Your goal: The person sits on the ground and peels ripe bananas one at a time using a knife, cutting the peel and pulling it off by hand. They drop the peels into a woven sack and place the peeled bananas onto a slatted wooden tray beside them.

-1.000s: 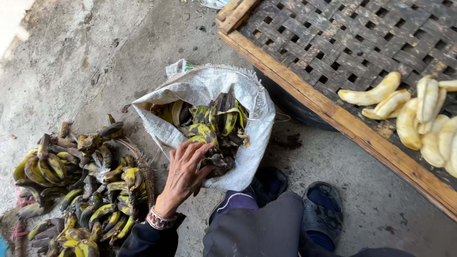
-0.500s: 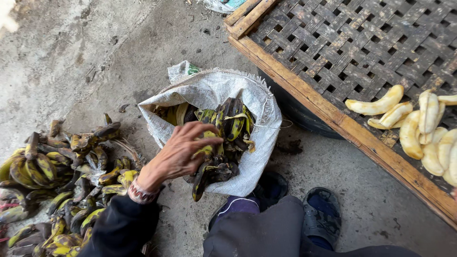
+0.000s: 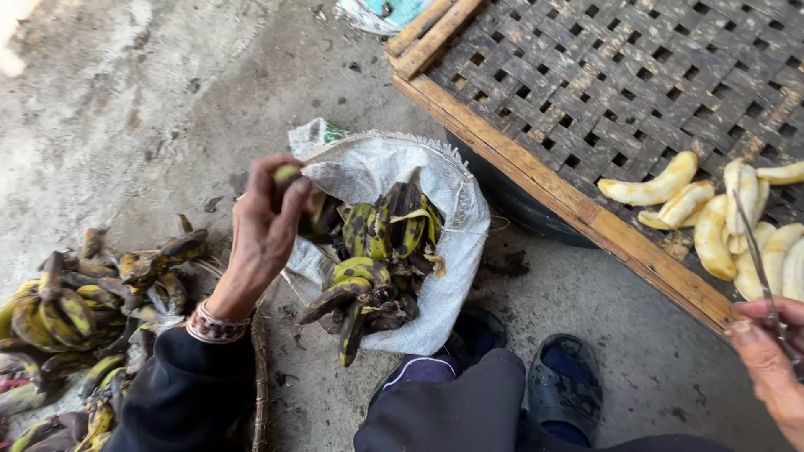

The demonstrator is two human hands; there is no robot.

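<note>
A white woven sack [image 3: 435,218] lay open on the concrete floor [image 3: 126,109] at the centre of the frame, its mouth rolled back, with a small green patch on the fabric at its upper left corner. Blackened green bananas [image 3: 377,259] filled it and spilled toward its lower edge. At the top of the frame a scrap of white and teal packaging [image 3: 381,12] lay beside the rack [image 3: 603,92], a woven lattice in a wooden frame at the upper right.

The left hand [image 3: 264,226], left of centre, was raised at the sack's left rim, its fingers [image 3: 293,197] curled tight around one banana [image 3: 286,174], whose green tip stuck out above them. At the lower right edge the right hand [image 3: 766,356] pinched a thin knife [image 3: 758,268], fingers together, the blade slanting up over peeled bananas [image 3: 720,218] on the rack. More unpeeled bunches [image 3: 84,301] lay heaped at the lower left.
</note>
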